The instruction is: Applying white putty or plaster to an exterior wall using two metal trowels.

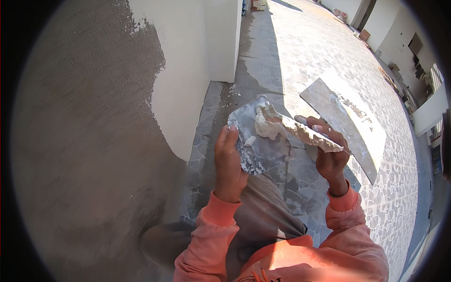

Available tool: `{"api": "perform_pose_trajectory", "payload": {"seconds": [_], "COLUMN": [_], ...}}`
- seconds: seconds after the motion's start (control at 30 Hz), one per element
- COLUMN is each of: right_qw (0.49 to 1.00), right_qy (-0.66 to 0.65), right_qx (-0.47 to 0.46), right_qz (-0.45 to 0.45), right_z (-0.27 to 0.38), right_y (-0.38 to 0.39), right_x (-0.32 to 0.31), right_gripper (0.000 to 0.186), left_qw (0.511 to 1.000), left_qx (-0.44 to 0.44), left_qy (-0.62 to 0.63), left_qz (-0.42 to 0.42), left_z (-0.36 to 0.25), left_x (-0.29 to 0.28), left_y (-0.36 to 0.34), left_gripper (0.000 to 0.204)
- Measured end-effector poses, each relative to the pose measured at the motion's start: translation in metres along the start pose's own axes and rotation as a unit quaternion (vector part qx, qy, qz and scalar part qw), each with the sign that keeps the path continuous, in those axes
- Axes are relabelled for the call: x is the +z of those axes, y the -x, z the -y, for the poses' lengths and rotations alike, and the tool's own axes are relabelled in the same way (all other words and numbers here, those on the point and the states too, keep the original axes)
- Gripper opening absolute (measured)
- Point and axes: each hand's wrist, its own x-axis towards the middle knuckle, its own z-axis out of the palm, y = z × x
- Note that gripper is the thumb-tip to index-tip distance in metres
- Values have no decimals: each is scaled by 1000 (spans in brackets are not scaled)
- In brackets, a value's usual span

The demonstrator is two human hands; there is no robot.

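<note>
My left hand [229, 160] grips the edge of a smeared, greyish metal plate [272, 157], its thumb on top. A lump of wet white plaster [267, 126] sits on the plate, with smaller dabs near it. My right hand [332, 152] is closed around a plastering trowel [312, 136], seen almost edge-on and thickly coated with plaster. The trowel's far end meets the lump over the plate. White smears mark the right fingers. The trowel's handle is hidden by my hand.
To the left rises a wall with rough grey cement [89, 131] and a smooth white area [181, 80]. A white pillar [222, 42] stands ahead. A plaster-smeared board [345, 117] lies on the stone-patterned floor [324, 37] at the right. Sunlight covers much of the floor.
</note>
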Motion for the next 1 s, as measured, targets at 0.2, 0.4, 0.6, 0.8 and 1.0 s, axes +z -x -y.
{"api": "perform_pose_trajectory", "payload": {"seconds": [0.2, 0.4, 0.6, 0.8, 1.0], "right_qw": [983, 964, 943, 939, 930], "right_qy": [57, 92, 139, 145, 176], "right_qx": [-160, -219, -253, -253, -242], "right_qz": [75, 120, 165, 180, 216], "right_z": [-6, -1, 6, 7, 13], "right_y": [-16, -23, -24, -22, -26], "right_x": [23, 37, 50, 59, 60], "right_gripper": [38, 26, 25, 28, 31], "left_qw": [999, 995, 995, 992, 992], "left_qx": [23, 80, 94, 108, 113], "left_qy": [-10, -13, -12, -39, -38], "left_qz": [-38, -51, -25, -51, -39], "left_z": [-23, -40, -48, -51, -58], "left_x": [-1, -10, -16, -33, -35], "left_y": [11, 28, 42, 43, 47], "left_gripper": [26, 31, 32, 28, 28]}}
